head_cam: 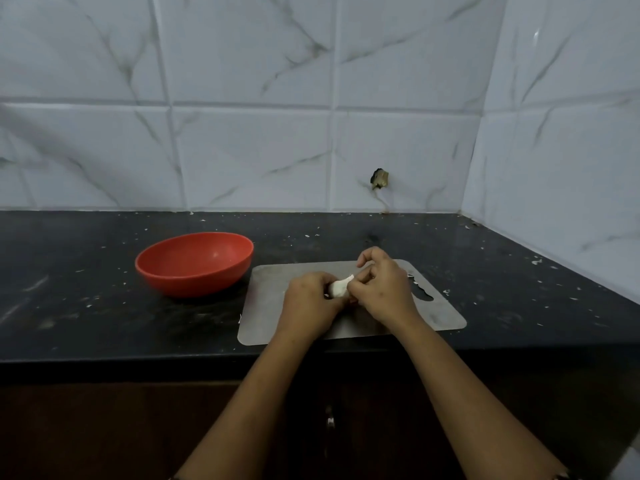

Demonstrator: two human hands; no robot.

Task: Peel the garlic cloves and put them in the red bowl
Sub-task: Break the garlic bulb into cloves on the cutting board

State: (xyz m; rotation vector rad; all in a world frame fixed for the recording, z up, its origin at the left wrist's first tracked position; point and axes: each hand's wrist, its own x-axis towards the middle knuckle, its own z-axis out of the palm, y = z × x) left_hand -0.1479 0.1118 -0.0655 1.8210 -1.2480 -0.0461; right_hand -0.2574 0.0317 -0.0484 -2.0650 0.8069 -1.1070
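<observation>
The garlic bulb (338,288) is held above the steel cutting board (440,317), between both hands. The left hand (310,303) grips its round body with curled fingers, and the right hand (384,289) pinches the papery skin at its tip. The red bowl (194,263) stands on the dark table (104,306) just left of the board, with nothing visible inside.
</observation>
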